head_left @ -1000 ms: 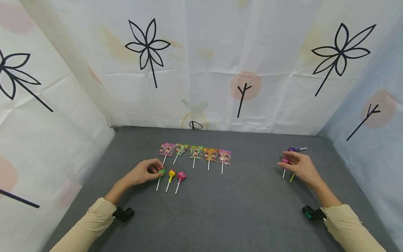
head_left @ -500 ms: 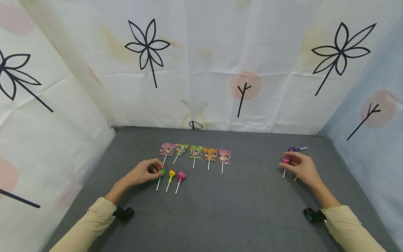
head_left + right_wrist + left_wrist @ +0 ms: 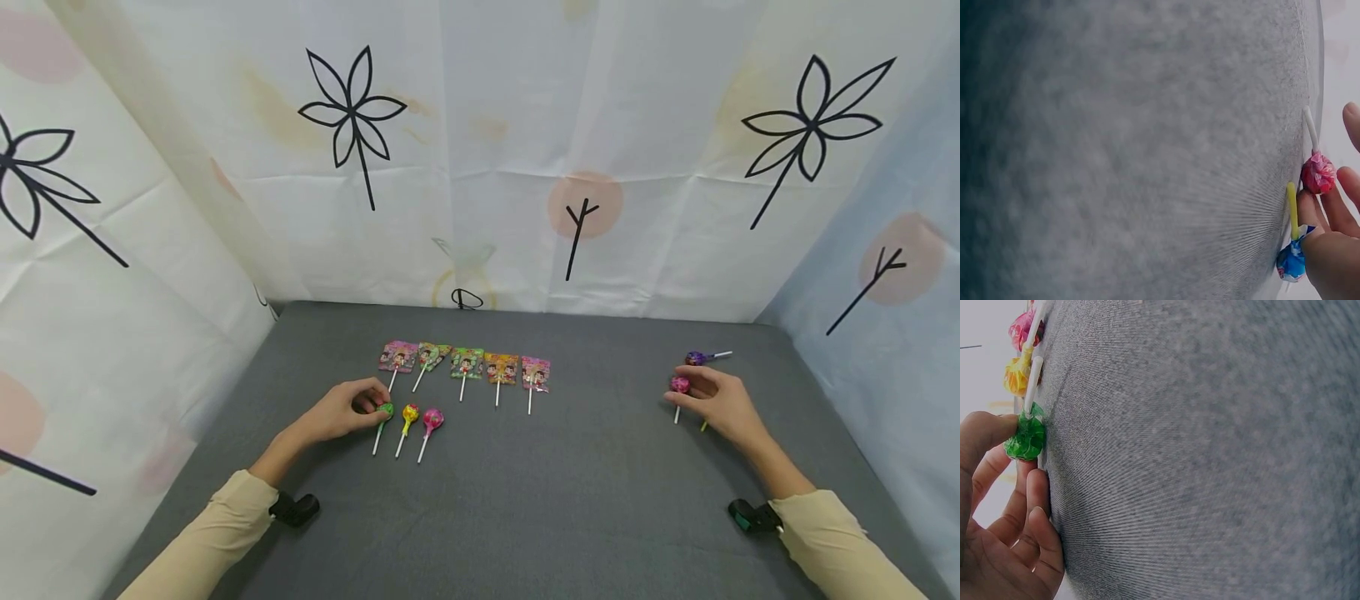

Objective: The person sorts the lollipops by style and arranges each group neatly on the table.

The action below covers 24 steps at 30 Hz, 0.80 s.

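My left hand (image 3: 352, 410) pinches the head of a green lollipop (image 3: 1026, 437) between thumb and fingers; its white stick points toward me. Right of it lie a yellow lollipop (image 3: 409, 414) and a pink lollipop (image 3: 432, 419). Far to the right, my right hand (image 3: 723, 404) hovers around another pink lollipop (image 3: 1318, 174), fingers loosely bent and the thumb apart from it. Close by its palm sits a blue-wrapped lollipop (image 3: 1291, 261) with a yellow stick, mostly hidden in the head view. Beyond the fingertips is a purple lollipop (image 3: 696, 358), its stick pointing right.
A row of several flat-packed lollipops, including a green packet (image 3: 467, 362) and an orange packet (image 3: 501, 367), lies behind the left group. The grey table (image 3: 525, 500) ends at a white patterned curtain (image 3: 495, 100) at the back and sides.
My right hand has shifted slightly right, and the yellow stick beneath it has moved a little right too. The left hand and its green lollipop have stayed put.
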### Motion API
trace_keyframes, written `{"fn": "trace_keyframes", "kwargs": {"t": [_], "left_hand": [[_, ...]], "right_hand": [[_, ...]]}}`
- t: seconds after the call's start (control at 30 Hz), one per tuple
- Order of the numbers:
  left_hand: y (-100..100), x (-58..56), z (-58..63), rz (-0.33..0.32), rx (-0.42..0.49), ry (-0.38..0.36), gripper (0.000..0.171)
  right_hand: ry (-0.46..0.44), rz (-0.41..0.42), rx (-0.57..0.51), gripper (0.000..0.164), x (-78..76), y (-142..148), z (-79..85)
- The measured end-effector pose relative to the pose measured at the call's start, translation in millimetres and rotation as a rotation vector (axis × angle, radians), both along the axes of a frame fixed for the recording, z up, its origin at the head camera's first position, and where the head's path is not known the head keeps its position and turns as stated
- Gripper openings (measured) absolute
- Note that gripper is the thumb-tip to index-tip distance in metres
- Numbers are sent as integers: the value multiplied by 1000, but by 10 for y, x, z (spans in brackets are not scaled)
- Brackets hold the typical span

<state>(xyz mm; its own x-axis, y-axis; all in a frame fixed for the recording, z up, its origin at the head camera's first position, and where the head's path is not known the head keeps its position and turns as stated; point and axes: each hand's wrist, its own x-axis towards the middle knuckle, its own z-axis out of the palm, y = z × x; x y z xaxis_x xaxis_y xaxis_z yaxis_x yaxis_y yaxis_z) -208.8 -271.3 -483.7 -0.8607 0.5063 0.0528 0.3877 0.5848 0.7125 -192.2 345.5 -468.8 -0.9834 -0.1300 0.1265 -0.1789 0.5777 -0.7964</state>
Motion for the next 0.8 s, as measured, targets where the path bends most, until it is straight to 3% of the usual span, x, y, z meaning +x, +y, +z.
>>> {"fn": "trace_keyframes", "kwargs": {"t": [0.43, 0.8], "left_hand": [[6, 7, 29, 9, -4, -31, 18], [8, 1, 28, -5, -14, -17, 17]], "right_hand": [[69, -22, 0, 27, -33, 2, -68], [43, -27, -14, 26, -48, -10, -5]]}}
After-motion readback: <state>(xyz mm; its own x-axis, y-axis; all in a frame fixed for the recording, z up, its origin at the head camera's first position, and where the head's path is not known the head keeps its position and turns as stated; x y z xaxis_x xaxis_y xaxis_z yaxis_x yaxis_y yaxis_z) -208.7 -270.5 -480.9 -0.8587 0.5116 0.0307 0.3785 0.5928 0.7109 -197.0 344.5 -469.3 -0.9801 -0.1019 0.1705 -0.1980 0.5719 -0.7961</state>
